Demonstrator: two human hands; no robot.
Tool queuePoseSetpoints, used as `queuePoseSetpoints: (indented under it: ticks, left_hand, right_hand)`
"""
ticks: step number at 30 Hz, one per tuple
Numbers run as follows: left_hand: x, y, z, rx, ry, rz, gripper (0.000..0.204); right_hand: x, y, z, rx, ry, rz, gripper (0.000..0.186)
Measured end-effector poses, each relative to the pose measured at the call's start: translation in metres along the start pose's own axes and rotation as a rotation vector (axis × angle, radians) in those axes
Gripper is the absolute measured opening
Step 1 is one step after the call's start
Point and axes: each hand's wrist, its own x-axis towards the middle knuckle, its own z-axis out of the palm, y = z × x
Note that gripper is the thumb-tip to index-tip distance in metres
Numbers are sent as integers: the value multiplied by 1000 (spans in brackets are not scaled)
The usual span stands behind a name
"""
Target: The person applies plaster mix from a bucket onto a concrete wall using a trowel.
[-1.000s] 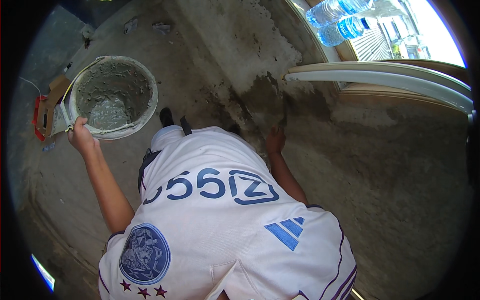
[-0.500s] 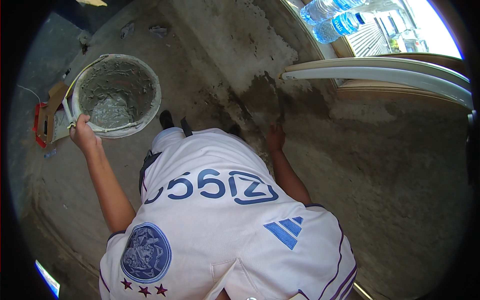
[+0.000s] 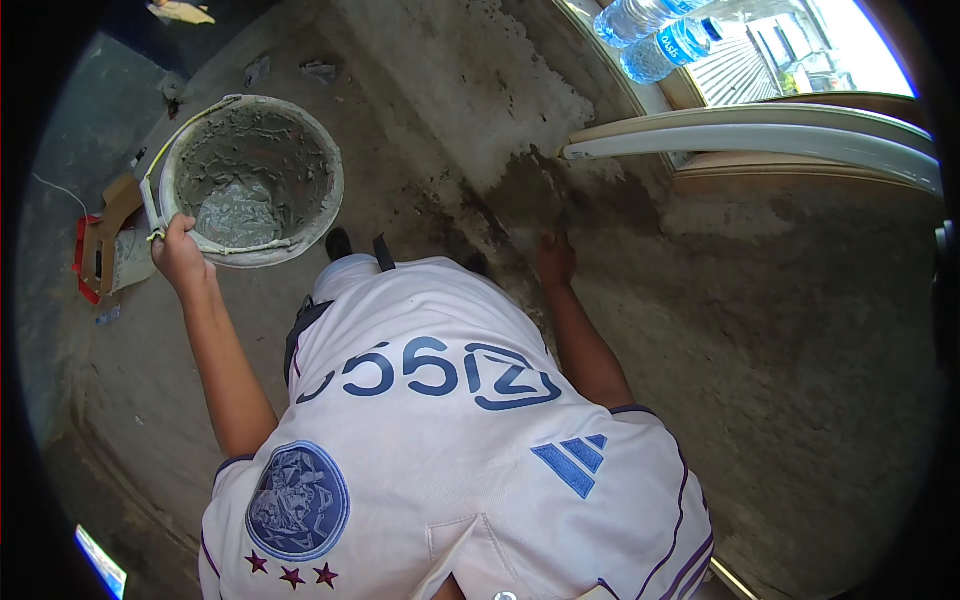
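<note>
A round bucket (image 3: 328, 190) with grey-smeared walls tilts toward me at the left. Wet grey mortar (image 3: 238, 215) lies in its bottom. My left hand (image 3: 183, 255) is closed on the bucket's near left rim, where the pale handle (image 3: 152, 205) meets it. To the right of my body, my right hand (image 3: 556, 262) is down near the foot of the rough wall, its fingers curled. A thin dark shape shows just beyond its fingers, but what it grips is too dim to make out. A dark wet patch (image 3: 530, 190) marks the wall beyond that hand.
Left of the bucket lies an open brown and red cardboard box (image 3: 118, 225). Scraps of litter (image 3: 318, 71) are on the floor beyond the bucket. At the upper right, water bottles (image 3: 668, 50) stand on the window ledge, and a long white curved bar (image 3: 750, 142) juts across.
My left hand and the bucket have shifted a little to the right and away from me. My right hand stays almost in place, slightly turned.
</note>
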Motion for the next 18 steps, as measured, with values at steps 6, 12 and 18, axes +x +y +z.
queuePoseSetpoints:
  ticks: [6,12,18]
  left_hand:
    - [0,4,5,22,-15,25,22]
    - [3,-1,3,7,1,8,22]
    - [3,0,8,37,5,-5,25]
  right_hand:
    - [35,8,11,-177,-43,-65,36]
    - [9,-8,15,-1,98,4,36]
    - [43,7,8,-188,-21,-74,38]
